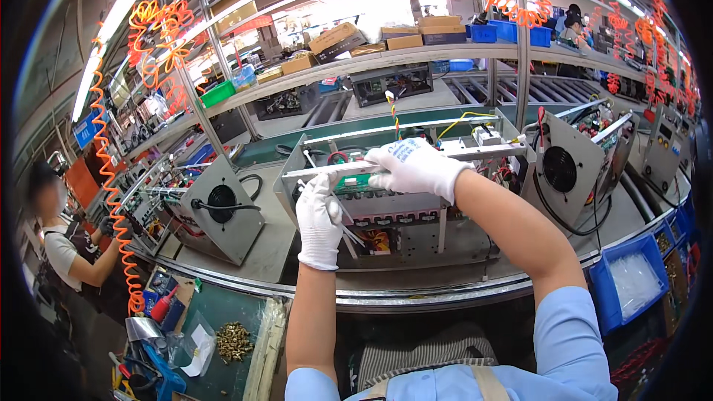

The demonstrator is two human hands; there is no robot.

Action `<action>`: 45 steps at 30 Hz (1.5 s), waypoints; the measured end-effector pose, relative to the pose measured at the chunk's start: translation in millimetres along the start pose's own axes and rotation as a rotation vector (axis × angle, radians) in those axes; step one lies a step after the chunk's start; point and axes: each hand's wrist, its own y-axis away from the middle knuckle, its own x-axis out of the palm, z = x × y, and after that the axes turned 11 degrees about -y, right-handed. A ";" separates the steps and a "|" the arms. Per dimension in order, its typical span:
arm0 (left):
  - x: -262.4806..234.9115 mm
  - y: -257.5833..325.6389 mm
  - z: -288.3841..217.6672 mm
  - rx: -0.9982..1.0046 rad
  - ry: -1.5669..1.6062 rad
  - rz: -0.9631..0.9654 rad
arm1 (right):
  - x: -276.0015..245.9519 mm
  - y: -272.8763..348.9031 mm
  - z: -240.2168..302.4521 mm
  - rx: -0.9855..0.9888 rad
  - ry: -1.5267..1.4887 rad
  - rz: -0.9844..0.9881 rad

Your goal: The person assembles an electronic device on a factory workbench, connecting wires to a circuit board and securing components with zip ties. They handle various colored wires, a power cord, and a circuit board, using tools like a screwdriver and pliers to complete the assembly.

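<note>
An open metal chassis [416, 241] stands in front of me, with wires, a green circuit board [355, 183] and a row of dark components inside. Both my hands wear white knit gloves. My left hand [319, 217] is closed at the left end of the front rail [464, 153], fingertips pinched together; what they hold is too small to make out. Reaching over that rail from the right, my right hand [416, 166] has bent fingers beside the circuit board, and whatever lies between them is hidden. A twisted multicoloured wire bundle [394, 115] rises behind it.
Similar chassis with round fans [221, 204] stand left and right [558, 167] on the line. Brass fittings [234, 341] lie on a green mat at lower left, beside hand tools. A blue bin [630, 282] holds clear bags. An orange coiled hose [111, 178] hangs near a co-worker [70, 245].
</note>
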 end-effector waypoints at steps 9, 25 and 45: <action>-1.8 -6.3 0.0 -0.134 0.330 0.077 | -0.8 -6.0 11.9 0.168 -0.124 -0.059; -14.7 38.3 -10.2 -0.022 -0.423 0.141 | 0.0 -13.3 6.0 0.175 -0.207 -0.053; -58.7 8.0 -20.3 0.630 -1.594 0.158 | -0.4 -22.4 10.2 0.234 -0.434 0.060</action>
